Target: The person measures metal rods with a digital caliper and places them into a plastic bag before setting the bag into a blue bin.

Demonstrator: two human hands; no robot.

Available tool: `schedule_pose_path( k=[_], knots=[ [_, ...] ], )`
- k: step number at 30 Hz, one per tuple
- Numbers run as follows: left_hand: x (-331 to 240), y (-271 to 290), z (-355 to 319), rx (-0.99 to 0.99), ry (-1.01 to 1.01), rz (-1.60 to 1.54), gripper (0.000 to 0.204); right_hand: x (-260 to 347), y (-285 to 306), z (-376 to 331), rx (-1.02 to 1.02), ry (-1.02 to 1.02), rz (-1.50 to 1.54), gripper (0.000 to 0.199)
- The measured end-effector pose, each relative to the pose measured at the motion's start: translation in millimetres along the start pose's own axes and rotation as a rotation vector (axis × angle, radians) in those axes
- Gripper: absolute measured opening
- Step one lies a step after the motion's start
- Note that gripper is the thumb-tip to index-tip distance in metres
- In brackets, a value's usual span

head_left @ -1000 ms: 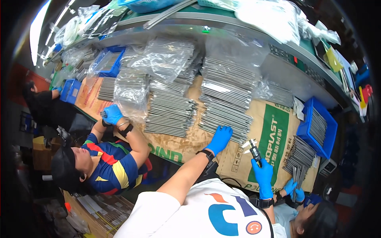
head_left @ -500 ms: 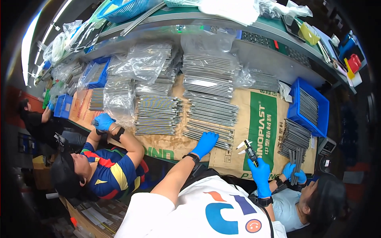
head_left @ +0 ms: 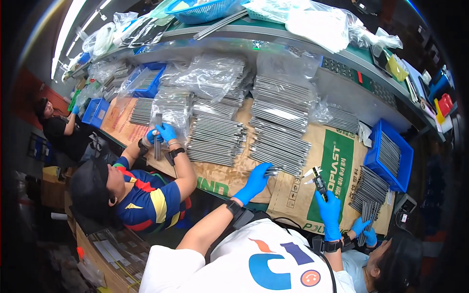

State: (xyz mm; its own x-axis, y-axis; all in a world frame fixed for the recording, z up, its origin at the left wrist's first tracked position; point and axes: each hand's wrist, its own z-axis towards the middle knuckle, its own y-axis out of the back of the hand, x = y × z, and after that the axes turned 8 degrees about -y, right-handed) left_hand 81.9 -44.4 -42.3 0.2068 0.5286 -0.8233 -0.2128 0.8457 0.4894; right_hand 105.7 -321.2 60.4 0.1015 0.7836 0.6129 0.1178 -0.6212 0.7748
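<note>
My left hand (head_left: pixel 255 183), in a blue glove, lies at the near edge of a row of thin metal rods (head_left: pixel 279 149), its stretched fingers touching the nearest ones. My right hand (head_left: pixel 330 215), gloved too, is closed around a digital caliper (head_left: pixel 320 184). The caliper's jaws point to the upper left, apart from the rods and above brown paper sheeting (head_left: pixel 283 195). More rods (head_left: pixel 282 95) are stacked beyond the row, partly under clear plastic. Another bundle of rods (head_left: pixel 215 141) lies to the left.
At left, a co-worker (head_left: pixel 141 195) holds several rods upright; at lower right, another co-worker's gloved hands (head_left: pixel 364 230) grip a bundle. A blue bin of rods (head_left: pixel 388 154) stands at right. A loaded shelf (head_left: pixel 273 30) spans the back. A person (head_left: pixel 63 127) stands far left.
The nearest rods, spread apart before, now lie closer together against the row, my left hand at their near side. The left co-worker has raised rods upright. The whole view has shifted.
</note>
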Motion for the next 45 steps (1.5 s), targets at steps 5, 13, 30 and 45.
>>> schedule_pose_path(
  k=[5, 13, 30, 45],
  knots=[
    [-15, 41, -22, -0.303, 0.246, -0.359, 0.031, 15, -20, 9, 0.035, 0.094, 0.015, 0.034],
    [-23, 55, -40, -0.468, 0.272, -0.578, 0.023, 69, -54, 17, 0.291, 0.210, 0.012, 0.039],
    [-31, 60, -18, -0.435, 0.380, -0.480, 0.030, 135, -57, 46, 0.378, 0.422, -0.033, 0.042],
    [-44, 59, -21, -0.334, 0.443, -0.352, 0.029, 124, -52, 57, 0.381, 0.445, -0.121, 0.050]
  ],
)
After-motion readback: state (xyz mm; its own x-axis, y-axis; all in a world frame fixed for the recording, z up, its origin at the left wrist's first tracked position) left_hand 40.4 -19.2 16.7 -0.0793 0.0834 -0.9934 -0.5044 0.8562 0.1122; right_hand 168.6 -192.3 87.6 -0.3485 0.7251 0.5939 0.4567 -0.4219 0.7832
